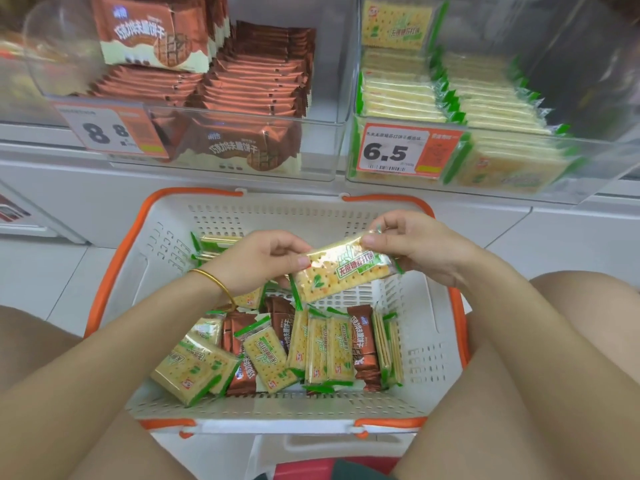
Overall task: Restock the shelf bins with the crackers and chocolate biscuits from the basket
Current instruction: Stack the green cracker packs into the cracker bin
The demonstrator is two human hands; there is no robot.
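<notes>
A white shelf [69, 188] runs across the top of the frame. Below it, in the middle, sits a white basket [284, 216] with orange handles. Two clear bins stand on the shelf. The left bin [322, 150], upper left, holds rows of brown chocolate biscuit packs [256, 88]. The right bin [606, 157], upper right, holds rows of green and yellow cracker packs [401, 98].

In the lower part of the basket lies a mixed pile of loose crackers [329, 348] and loose chocolate biscuits [362, 337], some flat and some on edge.

Both hands are over the basket in the middle of the frame. The left hand [256, 261] pinches the left end of one cracker pack [343, 271], and the right hand [422, 247] pinches its right end. The pack is tilted, right end higher.

A price tag [104, 131] reading 8.8 is on the front of the left bin, and a second tag [398, 152] reading 6.5 is on the right bin. A gold bangle [214, 282] circles the left wrist.
</notes>
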